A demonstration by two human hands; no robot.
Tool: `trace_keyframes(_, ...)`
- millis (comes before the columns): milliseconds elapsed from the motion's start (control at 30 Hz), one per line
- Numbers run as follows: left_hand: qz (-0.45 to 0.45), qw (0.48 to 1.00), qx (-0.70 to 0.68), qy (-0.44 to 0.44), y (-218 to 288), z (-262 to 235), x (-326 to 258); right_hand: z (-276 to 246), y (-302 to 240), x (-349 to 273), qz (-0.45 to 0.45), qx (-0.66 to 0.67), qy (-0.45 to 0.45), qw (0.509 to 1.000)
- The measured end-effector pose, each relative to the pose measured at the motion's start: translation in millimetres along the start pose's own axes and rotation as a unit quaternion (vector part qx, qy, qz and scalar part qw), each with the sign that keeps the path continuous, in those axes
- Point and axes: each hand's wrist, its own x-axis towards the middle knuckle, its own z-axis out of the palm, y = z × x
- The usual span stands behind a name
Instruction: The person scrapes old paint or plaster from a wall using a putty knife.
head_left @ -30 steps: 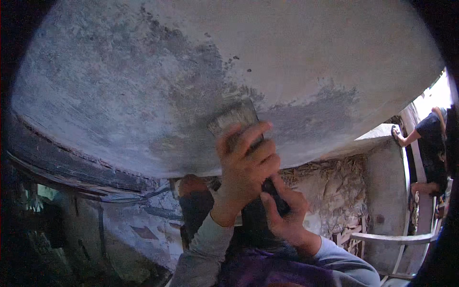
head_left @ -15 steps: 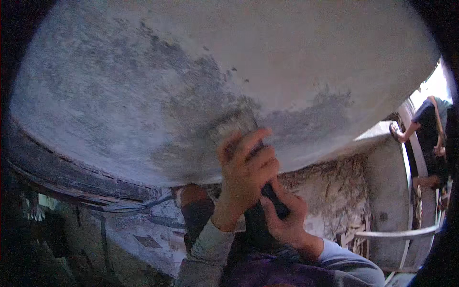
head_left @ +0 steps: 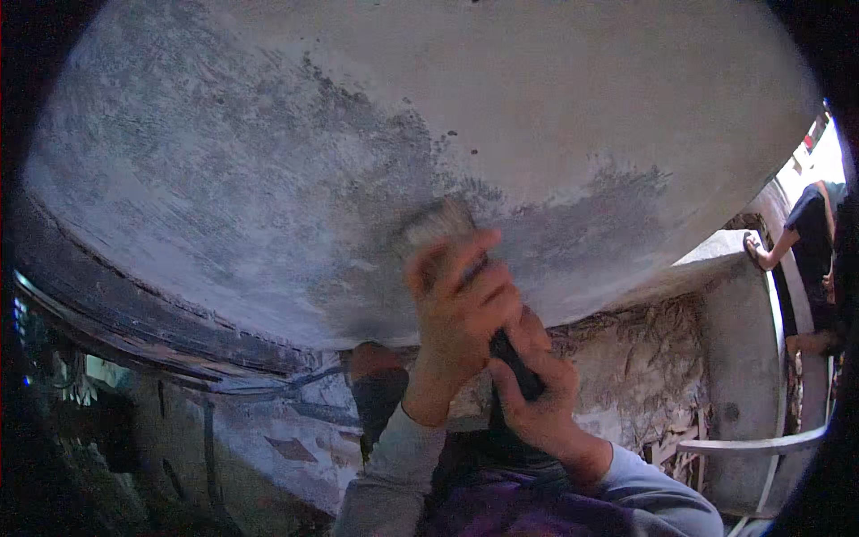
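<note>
Wide fisheye view from the head, facing the curved surface (head_left: pixel 573 98), close range

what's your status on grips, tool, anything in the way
Left grip, right grip closed on black-handled, wide flat-headed tool. Tool head up at mottled grey curved surface. No obstruction visible.

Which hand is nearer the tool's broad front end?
Left: the left hand is right at the broad front end's lower edge; the right hand is farther down, holding the dark handle.
</note>
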Motion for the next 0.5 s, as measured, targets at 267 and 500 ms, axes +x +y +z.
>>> trace_keyframes(267, 0.004, 1.000, 0.014, -0.010, -4.2, -3.5, -6.9, 5.1, -3.7, 1.6, -0.059, -0.007, 0.011, 0.998)
trace_keyframes(500, 0.025, 0.998, 0.047, -0.032, -0.7, -18.1, 7.6, 1.6, -14.5, 4.3, -0.020, 0.039, -0.007, 0.999)
